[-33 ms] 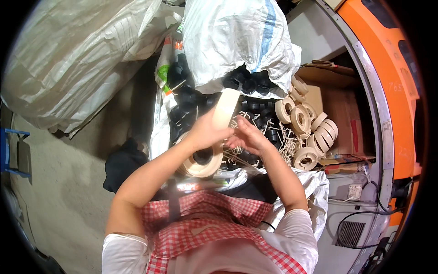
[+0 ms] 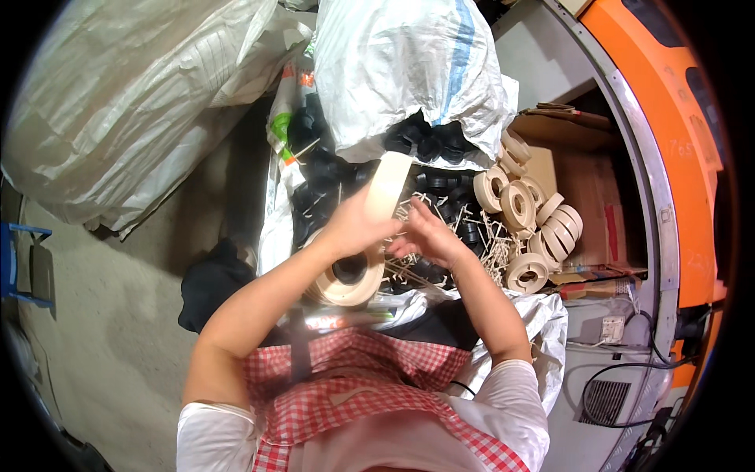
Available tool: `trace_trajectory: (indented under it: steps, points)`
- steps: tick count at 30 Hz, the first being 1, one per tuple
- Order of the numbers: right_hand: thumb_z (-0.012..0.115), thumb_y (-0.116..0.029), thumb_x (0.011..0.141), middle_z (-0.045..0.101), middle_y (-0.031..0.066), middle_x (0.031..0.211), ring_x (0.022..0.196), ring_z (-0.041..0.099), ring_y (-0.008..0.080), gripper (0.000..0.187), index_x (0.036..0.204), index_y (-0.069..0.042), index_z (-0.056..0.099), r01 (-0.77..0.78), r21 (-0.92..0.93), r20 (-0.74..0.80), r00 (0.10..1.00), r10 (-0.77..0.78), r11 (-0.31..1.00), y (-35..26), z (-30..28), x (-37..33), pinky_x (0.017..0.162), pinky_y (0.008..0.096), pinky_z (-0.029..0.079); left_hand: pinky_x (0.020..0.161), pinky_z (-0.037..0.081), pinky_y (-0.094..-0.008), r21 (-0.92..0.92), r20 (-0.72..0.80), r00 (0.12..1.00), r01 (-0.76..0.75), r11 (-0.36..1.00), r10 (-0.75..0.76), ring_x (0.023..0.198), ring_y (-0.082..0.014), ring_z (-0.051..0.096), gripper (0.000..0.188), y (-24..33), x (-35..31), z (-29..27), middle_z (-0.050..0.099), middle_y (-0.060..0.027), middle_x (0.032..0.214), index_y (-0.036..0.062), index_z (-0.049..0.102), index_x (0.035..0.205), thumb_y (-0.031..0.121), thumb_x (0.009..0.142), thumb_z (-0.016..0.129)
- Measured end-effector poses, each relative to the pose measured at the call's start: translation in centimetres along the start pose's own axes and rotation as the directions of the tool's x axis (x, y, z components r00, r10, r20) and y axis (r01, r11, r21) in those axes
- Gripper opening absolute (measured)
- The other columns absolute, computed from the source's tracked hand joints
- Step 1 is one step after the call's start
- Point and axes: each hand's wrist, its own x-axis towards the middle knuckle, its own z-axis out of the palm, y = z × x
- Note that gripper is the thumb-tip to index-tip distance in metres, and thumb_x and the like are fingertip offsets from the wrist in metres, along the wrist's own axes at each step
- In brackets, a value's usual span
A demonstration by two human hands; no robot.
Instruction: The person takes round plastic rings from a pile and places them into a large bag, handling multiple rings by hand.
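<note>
My left hand (image 2: 358,224) holds a cream plastic ring (image 2: 391,185) on edge, gripped from its left side. Close by on the right is my right hand (image 2: 431,238), its fingers apart and slightly curled, with nothing visible in them. Below my left wrist lies another cream ring (image 2: 366,287), partly covered by the wrist. Under both hands spreads a heap of black round plastic parts (image 2: 326,189), mixed with thin cream sticks (image 2: 495,256) that look like moulding offcuts.
Several cream rings (image 2: 517,206) are piled to the right, beside an open cardboard box (image 2: 586,185). A white woven sack (image 2: 405,71) spills black parts at the far side. A large pale sack (image 2: 141,94) stands left. An orange machine panel (image 2: 692,197) borders the right.
</note>
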Motion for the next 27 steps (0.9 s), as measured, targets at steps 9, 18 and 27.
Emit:
trace_trajectory:
  steps: [9,18,27]
  points:
    - [0.044,-0.043,0.094,0.063,0.0117,0.077,0.061,0.059,0.0142,0.065,0.140,-0.002,0.023,0.091,-0.641,-0.226,0.927,-0.300,0.762,0.6,0.3,-0.5,0.055,0.0252,0.047,0.073,0.049,-0.0284,-0.051,-0.111,0.994,0.005,0.999,-0.011,0.081,-0.0141,0.061,0.048,-0.3,0.2,-0.7,0.064,-0.0076,0.092,0.0016,0.054,0.114,0.020,0.073,0.072]
    - [0.071,-0.022,0.069,0.039,0.0252,0.130,0.124,0.038,0.0389,0.073,0.130,0.000,0.039,0.548,-0.822,0.201,0.530,-0.824,0.152,2.6,1.9,2.8,0.104,0.0434,0.032,0.088,0.043,-0.0290,-0.190,0.053,0.997,-0.043,0.981,0.054,0.108,-0.0146,0.050,0.066,-2.3,-1.2,-0.4,0.053,-0.0096,0.119,0.0006,0.037,0.135,0.017,0.080,0.069]
    - [0.072,-0.022,0.066,0.038,0.0196,0.128,0.119,0.037,0.0369,0.073,0.133,-0.014,0.045,0.385,-0.912,0.183,0.696,-0.695,0.145,8.5,6.1,-0.6,0.101,0.0437,0.033,0.075,0.042,-0.0341,-0.227,-0.398,0.578,0.690,0.687,-0.712,0.088,-0.0200,0.054,0.053,-13.5,-5.0,-8.3,0.056,-0.0100,0.099,0.0036,0.056,0.110,0.051,0.094,0.037]
